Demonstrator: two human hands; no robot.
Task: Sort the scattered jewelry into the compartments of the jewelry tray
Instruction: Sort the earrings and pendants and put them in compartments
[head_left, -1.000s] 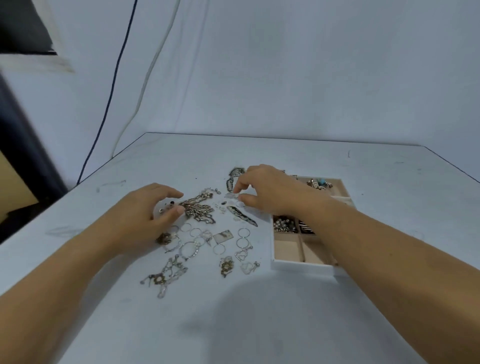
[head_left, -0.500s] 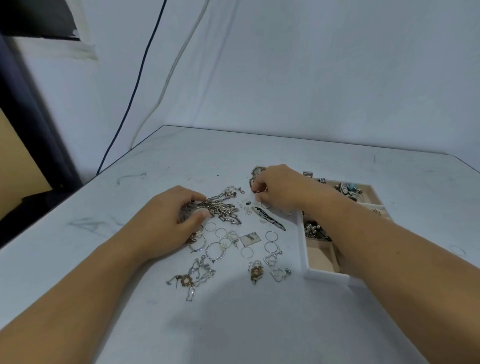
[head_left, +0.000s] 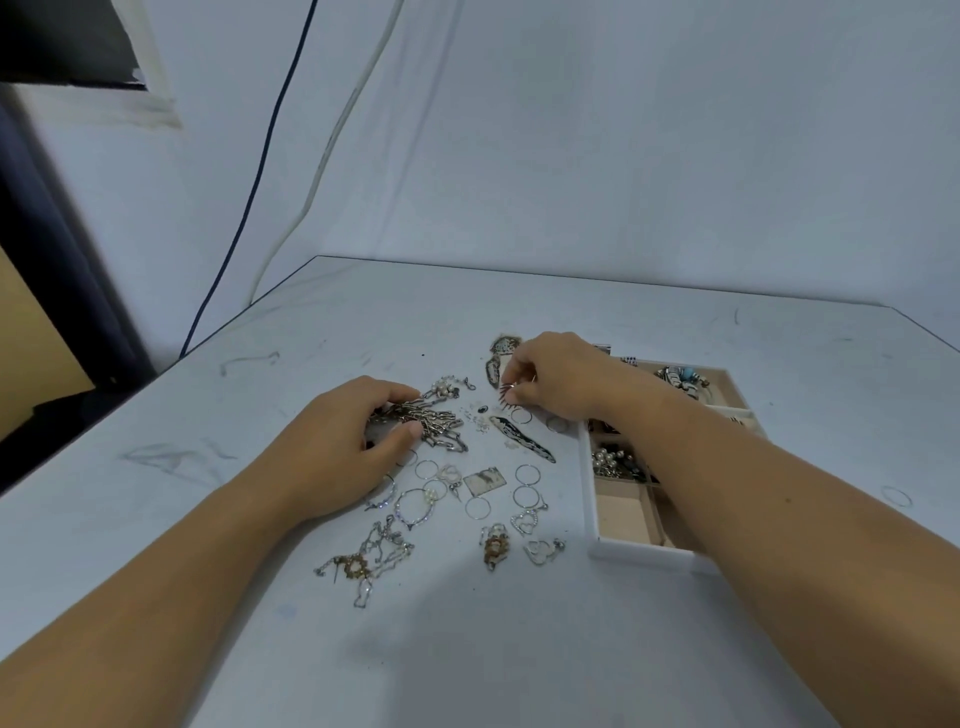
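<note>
Scattered jewelry lies on the white table (head_left: 519, 649): thin hoops (head_left: 525, 474), a heart pendant (head_left: 524, 522), a long dark leaf-shaped piece (head_left: 522, 439) and a tangled silver chain (head_left: 374, 556). My left hand (head_left: 337, 447) grips a bunch of dark metal chain links (head_left: 439, 423) between thumb and fingers. My right hand (head_left: 558, 382) pinches a small spiky piece (head_left: 506, 391) just above the table. The white jewelry tray (head_left: 589, 499) sits at the right under my right forearm, with pearls (head_left: 613, 462) in one compartment and a turquoise piece (head_left: 683, 376) in the far one.
A black cable (head_left: 260, 171) and a white cable (head_left: 332, 140) hang down the wall behind the table's left corner. A flat rectangular pendant (head_left: 484, 480) lies among the hoops. A dark curtain (head_left: 57, 291) stands at the left, beyond the table edge.
My left hand has closed tighter on the chain links. The right hand's fingertips have closed on the small spiky piece. The camera has shifted, so everything appears further right.
</note>
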